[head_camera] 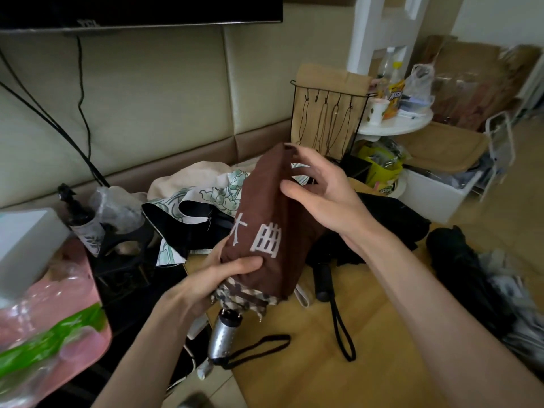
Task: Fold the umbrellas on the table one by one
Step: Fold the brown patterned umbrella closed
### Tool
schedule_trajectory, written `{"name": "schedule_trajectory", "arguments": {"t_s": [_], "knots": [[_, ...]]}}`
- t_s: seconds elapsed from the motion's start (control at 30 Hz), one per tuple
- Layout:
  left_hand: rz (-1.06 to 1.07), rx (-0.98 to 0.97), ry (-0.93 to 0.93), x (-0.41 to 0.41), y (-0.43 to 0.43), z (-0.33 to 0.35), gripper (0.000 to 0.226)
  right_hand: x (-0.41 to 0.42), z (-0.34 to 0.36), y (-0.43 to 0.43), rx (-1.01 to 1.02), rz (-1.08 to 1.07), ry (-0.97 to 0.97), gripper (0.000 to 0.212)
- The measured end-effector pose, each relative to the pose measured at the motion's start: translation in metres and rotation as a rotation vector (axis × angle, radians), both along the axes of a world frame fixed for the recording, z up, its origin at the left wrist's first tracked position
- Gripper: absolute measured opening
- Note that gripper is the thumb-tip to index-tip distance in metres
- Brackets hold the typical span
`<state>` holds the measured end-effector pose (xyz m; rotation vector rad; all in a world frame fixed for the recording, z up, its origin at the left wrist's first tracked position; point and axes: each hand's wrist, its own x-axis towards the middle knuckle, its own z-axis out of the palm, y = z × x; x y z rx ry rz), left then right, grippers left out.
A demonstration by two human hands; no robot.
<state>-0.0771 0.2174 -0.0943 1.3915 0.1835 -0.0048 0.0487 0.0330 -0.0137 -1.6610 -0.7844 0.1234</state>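
- The left hand (223,275) grips the lower end of the brown sleeve (265,207), thumb across its front.
- The right hand (326,195) pinches the sleeve's upper end between thumb and fingertips.
- The sleeve covers a folded plaid umbrella (244,295), held tilted over the tabletop's (309,378) left edge, silver handle (223,334) lowest.
- A black umbrella (382,219) lies beneath the right wrist, and a floral umbrella (217,195) lies at the far-left corner.
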Motion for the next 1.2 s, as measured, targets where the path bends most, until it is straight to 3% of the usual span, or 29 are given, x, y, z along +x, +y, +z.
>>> {"name": "schedule_trajectory", "arguments": {"t_s": [0.1,0.23,0.37,0.47,0.63,0.77,0.83,1.0,1.2], "knots": [[0.001,-0.041,0.040,-0.004,0.003,0.002,0.120,0.006,0.001,-0.001,0.045,-0.015,-0.049,0.040],[0.018,-0.019,0.058,-0.004,0.011,-0.004,0.128,0.012,0.005,-0.002,0.141,-0.013,-0.014,0.010],[0.021,-0.057,0.096,-0.004,0.007,-0.003,0.134,0.015,0.006,-0.003,0.193,0.005,0.040,0.005],[0.059,-0.210,0.111,-0.001,0.003,0.003,0.103,0.018,0.006,-0.005,0.130,0.021,0.048,0.011],[0.057,-0.178,0.085,-0.001,-0.001,0.006,0.052,0.022,0.007,-0.007,-0.019,0.035,0.044,0.030],[0.101,-0.036,-0.005,0.004,-0.007,0.007,0.055,0.011,0.006,-0.001,-0.051,-0.124,0.155,0.084],[0.126,0.009,-0.064,0.008,-0.012,0.005,0.050,-0.001,-0.003,0.010,-0.076,-0.237,0.208,0.096],[0.260,-0.149,0.003,0.012,-0.016,-0.004,0.061,-0.012,-0.028,0.030,-0.069,-0.275,0.203,0.074],[0.315,-0.220,0.059,0.010,-0.015,-0.001,0.050,-0.009,-0.032,0.021,0.252,-0.137,0.480,0.047]]}}
